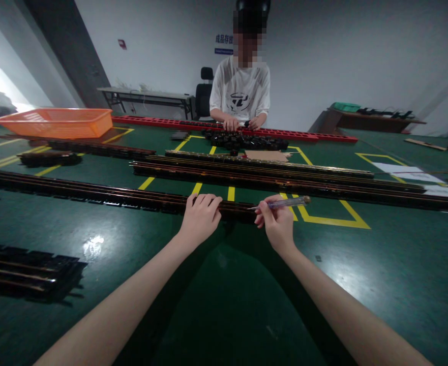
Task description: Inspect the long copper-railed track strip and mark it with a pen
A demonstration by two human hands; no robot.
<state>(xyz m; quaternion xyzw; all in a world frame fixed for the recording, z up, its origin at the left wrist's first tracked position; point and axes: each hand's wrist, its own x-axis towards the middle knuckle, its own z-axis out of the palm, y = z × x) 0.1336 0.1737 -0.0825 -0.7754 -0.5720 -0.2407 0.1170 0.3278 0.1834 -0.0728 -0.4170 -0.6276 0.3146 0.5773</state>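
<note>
A long dark rail with copper strips (75, 190) lies across the green floor in front of me. My left hand (201, 216) rests on its right end, fingers curled over the top edge. My right hand (277, 221) is closed on a clear-handled screwdriver (285, 203), held level with its tip pointing left at the rail's end. Two more long rails (285, 178) lie just beyond, parallel to the first.
A person in a white T-shirt (241, 91) sits opposite, hands on small black parts (242, 140) beside a long red rail (170, 123). An orange basket (54, 122) sits far left. Stacked dark rails (25, 269) lie near left. Papers (407, 173) and yellow floor lines are at right.
</note>
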